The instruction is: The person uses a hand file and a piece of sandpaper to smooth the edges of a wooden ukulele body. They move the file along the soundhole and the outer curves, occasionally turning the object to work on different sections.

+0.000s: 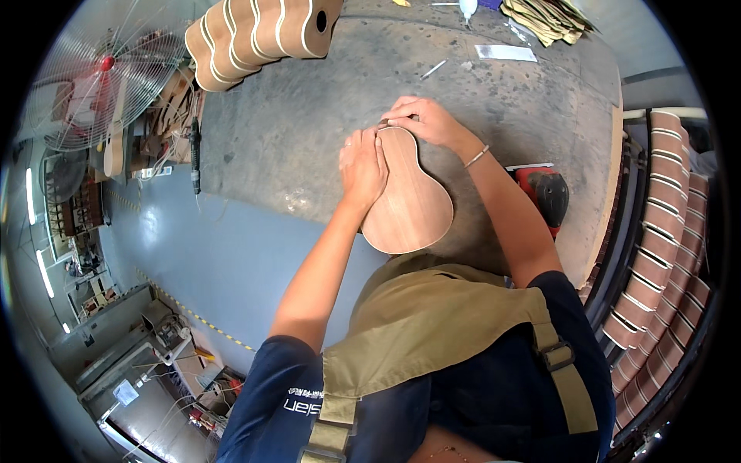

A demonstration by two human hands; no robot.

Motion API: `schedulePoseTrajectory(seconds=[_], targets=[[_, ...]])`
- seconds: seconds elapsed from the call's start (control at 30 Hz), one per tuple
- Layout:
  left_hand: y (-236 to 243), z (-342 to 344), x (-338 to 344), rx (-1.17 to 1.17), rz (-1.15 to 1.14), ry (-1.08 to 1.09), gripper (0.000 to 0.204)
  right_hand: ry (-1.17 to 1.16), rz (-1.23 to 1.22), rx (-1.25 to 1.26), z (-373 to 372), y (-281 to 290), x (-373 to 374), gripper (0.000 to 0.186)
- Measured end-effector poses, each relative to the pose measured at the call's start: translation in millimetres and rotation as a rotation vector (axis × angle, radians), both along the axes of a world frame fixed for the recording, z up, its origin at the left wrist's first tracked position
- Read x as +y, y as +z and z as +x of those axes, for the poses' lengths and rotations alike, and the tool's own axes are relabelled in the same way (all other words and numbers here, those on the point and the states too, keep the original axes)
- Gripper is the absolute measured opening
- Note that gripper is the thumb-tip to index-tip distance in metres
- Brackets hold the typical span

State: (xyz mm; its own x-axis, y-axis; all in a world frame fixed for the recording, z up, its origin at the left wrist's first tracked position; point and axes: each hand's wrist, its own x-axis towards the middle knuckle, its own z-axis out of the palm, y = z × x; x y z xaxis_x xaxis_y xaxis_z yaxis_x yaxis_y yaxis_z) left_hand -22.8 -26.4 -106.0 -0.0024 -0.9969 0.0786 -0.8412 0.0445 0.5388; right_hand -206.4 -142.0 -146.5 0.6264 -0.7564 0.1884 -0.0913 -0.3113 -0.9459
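Observation:
A small guitar-shaped wooden body [409, 204] with pale edging lies at the near edge of the worktable, narrow end away from me. My left hand [363, 166] grips its left side along the upper curve, fingers pointing forward. My right hand [421, 119] is closed at the narrow top end, where a small dark piece shows; what exactly its fingertips hold is hidden. Right of the body, beside my forearm, lies a red and black power tool [544, 193].
The grey worktable [278, 123] holds stacked bodies [255, 38], a cylindrical tool [195, 154], a pen [434, 68], a white strip [505, 52] and greenish pads [544, 19]. A fan [108, 62] stands left, machinery [166, 339] lower left, racked striped bodies [648, 231] right.

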Motion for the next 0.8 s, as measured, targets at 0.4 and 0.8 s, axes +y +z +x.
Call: schedulePoseTrajectory(seconds=[0.4,0.8], targets=[[-18.5,1.1,-0.9,-0.121,-0.166,0.052,0.019,-0.228,0.15,0.126,-32.1,4.6,85.4,0.021],[-29.3,0.5,-7.2,-0.199,-0.14,0.085,0.016,-0.357,0.135,0.123,-86.3,17.7,190.8,0.021]])
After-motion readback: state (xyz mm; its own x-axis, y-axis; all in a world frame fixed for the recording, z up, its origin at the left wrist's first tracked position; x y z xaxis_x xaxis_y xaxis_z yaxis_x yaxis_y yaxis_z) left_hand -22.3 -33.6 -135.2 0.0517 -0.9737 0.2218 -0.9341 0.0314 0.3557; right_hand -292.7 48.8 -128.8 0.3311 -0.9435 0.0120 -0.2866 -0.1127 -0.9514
